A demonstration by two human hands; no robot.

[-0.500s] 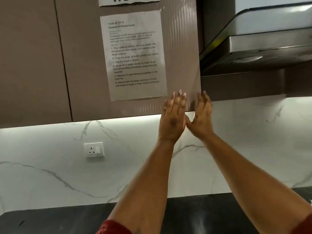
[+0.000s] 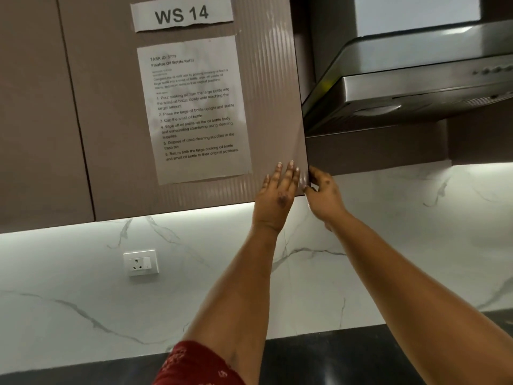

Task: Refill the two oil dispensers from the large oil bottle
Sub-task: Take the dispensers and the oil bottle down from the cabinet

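Observation:
No oil bottle or dispenser shows in this view. Both arms reach up to the lower right corner of a brown wall cabinet door (image 2: pixel 266 107). My left hand (image 2: pixel 277 195) lies flat against the door's face with its fingers straight. My right hand (image 2: pixel 323 194) curls its fingers round the door's right edge at the bottom corner. The door stands slightly ajar at that edge. What is inside the cabinet is hidden.
A task sheet (image 2: pixel 194 109) and a "WS 14" label (image 2: pixel 181 14) are taped to the door. A steel range hood (image 2: pixel 416 87) hangs to the right. A wall socket (image 2: pixel 140 262) sits on the marble backsplash, above a dark countertop (image 2: pixel 319 357).
The view has tilted upward. Both hands rose to the door's corner; my right hand went from straight fingers to curling round the door's edge.

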